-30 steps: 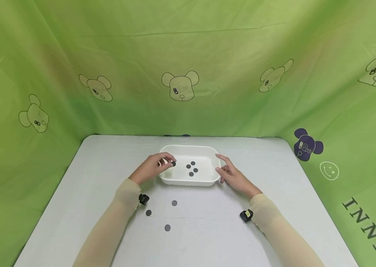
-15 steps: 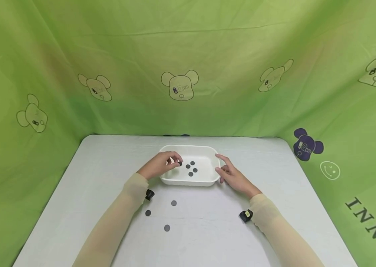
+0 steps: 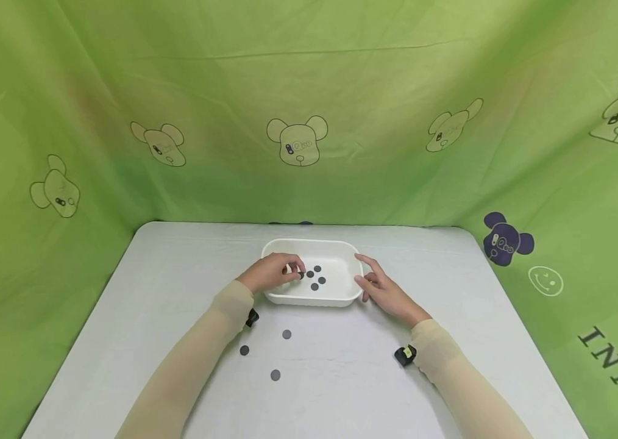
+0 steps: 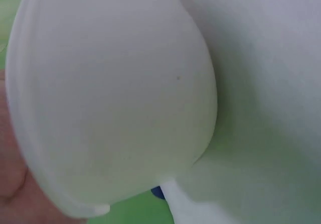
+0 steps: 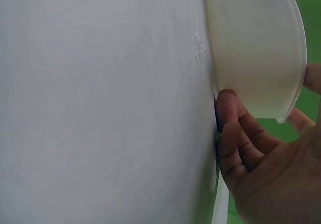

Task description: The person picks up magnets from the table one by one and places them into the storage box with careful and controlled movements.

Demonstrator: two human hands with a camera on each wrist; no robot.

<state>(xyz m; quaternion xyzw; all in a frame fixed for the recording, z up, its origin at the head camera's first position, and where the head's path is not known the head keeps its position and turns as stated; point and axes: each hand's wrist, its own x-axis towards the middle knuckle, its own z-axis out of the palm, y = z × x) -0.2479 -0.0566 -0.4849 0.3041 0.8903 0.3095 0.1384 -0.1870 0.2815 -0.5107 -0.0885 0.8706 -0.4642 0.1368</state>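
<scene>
A white oval-cornered tray (image 3: 311, 302) stands on the table. Inside its left half, my left hand (image 3: 269, 272) pinches a small dark disc (image 3: 301, 275) between thumb and fingertips, low over the tray floor. Several similar grey discs (image 3: 315, 286) lie flat in the tray just to the right of it. At the tray's right end my right hand (image 3: 388, 291) holds the rim, thumb on the edge and other fingers curled against the outside. The right wrist view shows those curled fingers (image 5: 228, 111) by the tray's lower wall. In the left wrist view the tray wall (image 4: 125, 93) hides the disc.
Three more grey discs lie on the white table (image 3: 342, 378) in front of the tray: a nearer one (image 3: 275, 375), a left one (image 3: 244, 350) and one (image 3: 287, 334) closest to the tray. Green printed cloth (image 3: 221, 195) encloses the table's back and sides.
My left hand has moved right and slightly down into the tray with the pinched disc, bringing it close to the lying discs. The right hand has stayed at the rim.
</scene>
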